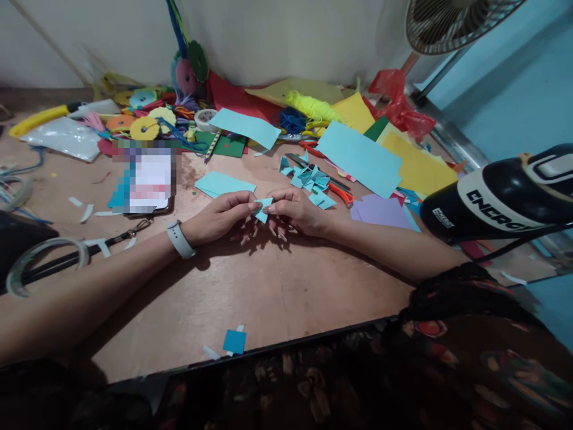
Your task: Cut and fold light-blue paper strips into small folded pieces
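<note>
Between both hands is a small folded piece of light blue paper (263, 211), held above the table. My left hand (230, 215) pinches its left side with thumb and fingers. On its right side, my right hand (298, 210) grips it the same way, the two thumbs close together on top. Behind my right hand lies a pile of folded light blue paper pieces (308, 176), with orange-handled scissors (339, 192) partly under it. Flat light blue paper strips (224, 184) rest just beyond my left hand.
Larger light blue sheets (360, 156), yellow paper (416, 164) and purple paper (380, 212) lie right of centre. A black bottle (496, 197) leans at the right. Yarn, tape (206, 120) and paper discs crowd the back. Left are a blurred-out phone (150, 182) and tape rings (47, 263).
</note>
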